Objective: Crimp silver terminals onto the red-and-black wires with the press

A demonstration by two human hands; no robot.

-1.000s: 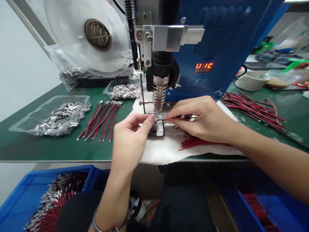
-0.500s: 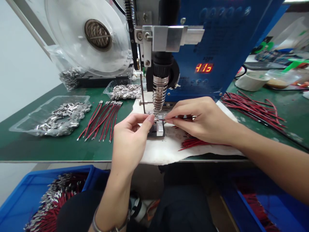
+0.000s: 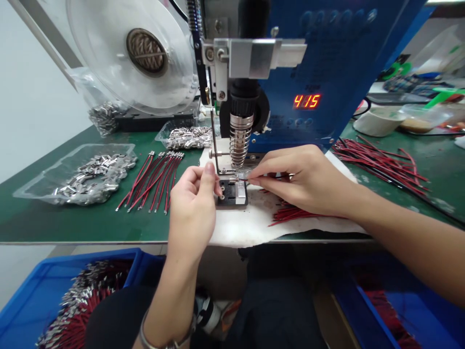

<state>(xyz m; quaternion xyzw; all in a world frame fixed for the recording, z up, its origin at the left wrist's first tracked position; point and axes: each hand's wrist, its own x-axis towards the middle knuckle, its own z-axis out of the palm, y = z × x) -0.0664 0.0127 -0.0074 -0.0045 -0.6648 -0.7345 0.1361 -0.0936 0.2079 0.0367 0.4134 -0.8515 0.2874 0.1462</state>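
My right hand (image 3: 301, 179) pinches a thin dark wire (image 3: 246, 180) just right of the soldering tip. The wire's end meets a small silvery metal connector (image 3: 235, 178) on the black fixture (image 3: 228, 193). Left of that fixture, my left hand (image 3: 194, 203) has its thumb raised and its fingers loosely curled, with nothing visible between them. One of its fingertips is close to the fixture's left edge. Over the fixture stands the soldering head with its coiled spring (image 3: 240, 140). Red and black wires (image 3: 296, 214) lie on the white cloth (image 3: 240, 230) under my right hand.
Finished-looking wires with metal ends (image 3: 156, 182) lie left, beside a clear tray (image 3: 36, 186) of metal connectors. A second connector tray (image 3: 189, 138) sits behind. The blue machine (image 3: 319, 58) stands ahead; more wires (image 3: 381, 162) lie right. Blue bins (image 3: 134, 266) stand below the table edge.
My left hand has let go at the fixture and drawn back slightly left, thumb lifting. My right hand stays almost still with the wire.
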